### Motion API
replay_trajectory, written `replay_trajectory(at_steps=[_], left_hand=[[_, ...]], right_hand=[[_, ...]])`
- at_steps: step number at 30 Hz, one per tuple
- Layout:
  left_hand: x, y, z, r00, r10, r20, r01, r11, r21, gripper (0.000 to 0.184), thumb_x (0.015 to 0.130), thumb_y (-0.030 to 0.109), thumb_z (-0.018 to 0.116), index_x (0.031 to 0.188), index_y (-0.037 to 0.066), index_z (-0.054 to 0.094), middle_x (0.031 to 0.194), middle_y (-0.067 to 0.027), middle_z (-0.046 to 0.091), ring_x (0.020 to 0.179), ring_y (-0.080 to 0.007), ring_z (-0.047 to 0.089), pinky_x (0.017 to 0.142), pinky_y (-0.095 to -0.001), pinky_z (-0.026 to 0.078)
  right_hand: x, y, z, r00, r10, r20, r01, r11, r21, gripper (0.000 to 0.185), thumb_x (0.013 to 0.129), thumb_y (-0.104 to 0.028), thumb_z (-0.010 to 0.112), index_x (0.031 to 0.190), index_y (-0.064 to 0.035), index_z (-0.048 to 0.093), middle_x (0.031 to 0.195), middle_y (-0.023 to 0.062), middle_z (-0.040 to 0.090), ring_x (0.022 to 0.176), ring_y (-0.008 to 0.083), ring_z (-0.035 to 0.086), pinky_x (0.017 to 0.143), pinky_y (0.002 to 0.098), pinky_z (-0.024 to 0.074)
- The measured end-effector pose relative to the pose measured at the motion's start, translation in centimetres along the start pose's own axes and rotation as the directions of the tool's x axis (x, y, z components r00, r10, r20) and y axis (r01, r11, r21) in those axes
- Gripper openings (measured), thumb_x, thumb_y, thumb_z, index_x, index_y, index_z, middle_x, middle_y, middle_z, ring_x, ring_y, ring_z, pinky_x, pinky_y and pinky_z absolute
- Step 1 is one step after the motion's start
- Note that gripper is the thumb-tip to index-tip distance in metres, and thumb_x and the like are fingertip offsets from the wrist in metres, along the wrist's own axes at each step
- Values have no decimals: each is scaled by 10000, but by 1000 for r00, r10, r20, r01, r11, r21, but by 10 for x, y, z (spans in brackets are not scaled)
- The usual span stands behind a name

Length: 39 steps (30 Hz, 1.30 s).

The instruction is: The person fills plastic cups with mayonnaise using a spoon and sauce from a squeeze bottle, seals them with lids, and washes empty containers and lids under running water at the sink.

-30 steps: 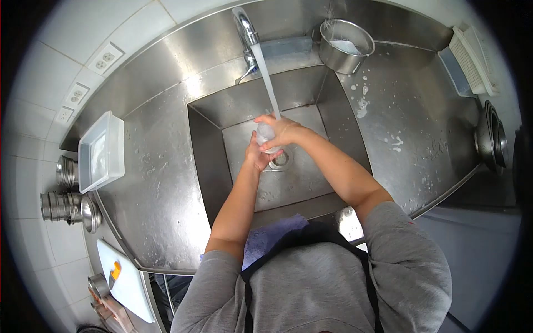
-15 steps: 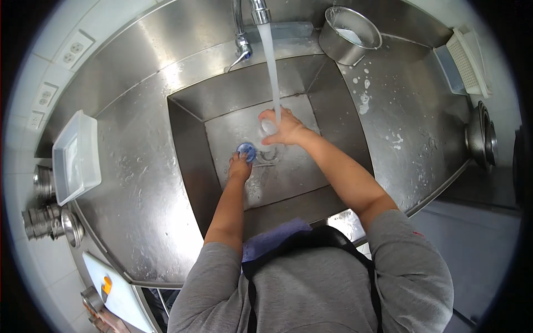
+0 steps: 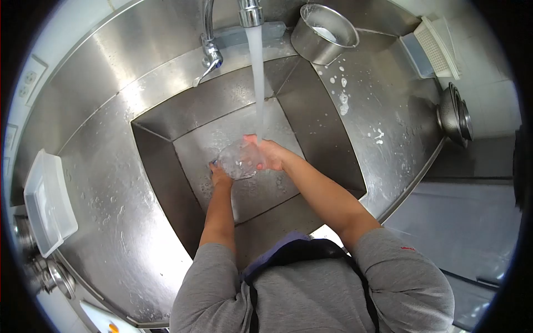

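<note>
A clear, round, see-through container [image 3: 239,160] is held low in the steel sink [image 3: 277,194]. My right hand [image 3: 268,154] has its fingers round the container's right side, close to the falling water. At the container's left edge is my left hand [image 3: 221,174], with a small bit of blue showing at its fingertips; the rest of what it holds is hidden. Water pours in a thick stream from the faucet [image 3: 251,15] and falls beside my right hand.
A steel pot [image 3: 324,36] with whitish contents stands behind the sink's right corner. Left on the counter is a translucent plastic tub [image 3: 50,202]. White baskets [image 3: 436,49] and stacked metal bowls [image 3: 455,114] are at the right. Foam spots lie on the right counter.
The view has shifted. My hands first held a small clear item together, then parted, my left hand at a blue round object. Now they are close again, at the larger clear container.
</note>
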<state>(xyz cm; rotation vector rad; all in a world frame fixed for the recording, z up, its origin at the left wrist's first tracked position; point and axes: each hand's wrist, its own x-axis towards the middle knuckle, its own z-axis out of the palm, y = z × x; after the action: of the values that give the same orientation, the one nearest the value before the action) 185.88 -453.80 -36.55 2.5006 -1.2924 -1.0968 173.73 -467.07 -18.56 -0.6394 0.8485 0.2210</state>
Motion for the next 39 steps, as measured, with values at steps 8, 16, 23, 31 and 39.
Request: replay_trajectory(at_steps=[8, 16, 23, 31, 39], left_hand=[[-1, 16, -14, 887, -417, -200, 100, 596, -797, 494, 665, 402, 615, 1084, 167, 498, 1089, -126, 444, 957, -307, 477, 772, -404, 442], [-38, 60, -44, 960, 61, 274, 278, -78, -957, 215, 711, 301, 558, 838, 135, 508, 645, -9, 492, 533, -132, 442, 496, -283, 380], [-103, 82, -84, 972, 171, 164, 148, 100, -984, 549, 747, 279, 564, 1248, 155, 375, 664, -13, 506, 503, -120, 454, 443, -260, 372], [-135, 124, -106, 982, 31, -185, -188, 187, -964, 896, 680, 341, 685, 1368, 193, 131, 1042, -146, 516, 750, -237, 550, 646, -349, 463], [-175, 154, -163, 900, -48, -432, -93, 950, -299, 827, 588, 410, 734, 1265, 146, 340, 1178, -206, 475, 1054, -328, 513, 870, -391, 425]], right_hand=[[-33, -10, 10, 701, -713, -10, 72, 84, -994, 682, 581, -423, 728, 1121, -56, 529, 1096, 191, 497, 1066, 328, 469, 889, 378, 403], [-52, -19, 10, 656, -747, 106, 82, -69, -994, 617, 576, -355, 739, 1083, -58, 550, 1047, 190, 500, 1055, 337, 463, 904, 376, 392], [-63, -25, 13, 618, -758, 208, 80, -203, -976, 660, 562, -383, 734, 1087, -32, 544, 1073, 194, 497, 1049, 338, 466, 884, 393, 410], [-56, -33, -8, 917, -380, -121, 280, 830, -482, 389, 703, -388, 628, 955, -94, 594, 982, 49, 574, 852, 191, 540, 720, 326, 448], [1, -21, -7, 556, -802, -219, 492, 530, -690, 288, 761, -325, 595, 865, -58, 621, 824, 38, 635, 739, 144, 587, 655, 297, 459]])
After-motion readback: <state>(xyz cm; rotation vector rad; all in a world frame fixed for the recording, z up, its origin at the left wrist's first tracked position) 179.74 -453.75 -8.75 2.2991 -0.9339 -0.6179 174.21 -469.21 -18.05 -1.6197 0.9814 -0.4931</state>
